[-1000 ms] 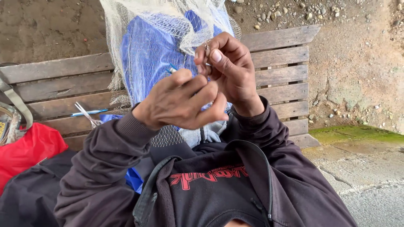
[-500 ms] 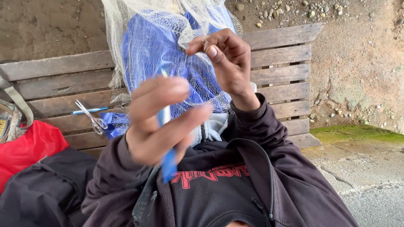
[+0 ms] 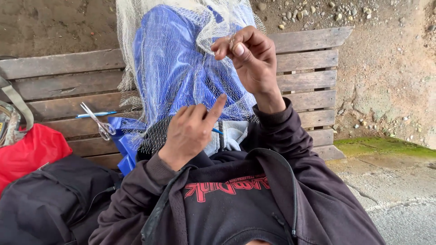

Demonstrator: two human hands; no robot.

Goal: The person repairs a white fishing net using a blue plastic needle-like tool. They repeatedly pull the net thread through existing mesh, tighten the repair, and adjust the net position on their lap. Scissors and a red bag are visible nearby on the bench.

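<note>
One net (image 3: 181, 68), two hands, one scissors (image 3: 101, 123)

I see the right hand (image 3: 252, 61) raised, pinching white netting (image 3: 181, 68) draped over blue sheeting (image 3: 177, 59). Below it my left hand (image 3: 190, 129) grips a thin blue tool (image 3: 217, 131), forefinger extended. Scissors (image 3: 97, 120) lie on the wooden bench (image 3: 309, 81), well left of both hands.

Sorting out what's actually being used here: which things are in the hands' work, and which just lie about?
In use: white net, pinched by right hand; blue tool in left hand; blue sheet beneath.

Lying about: scissors, red bag, black backpack, wooden bench.
</note>
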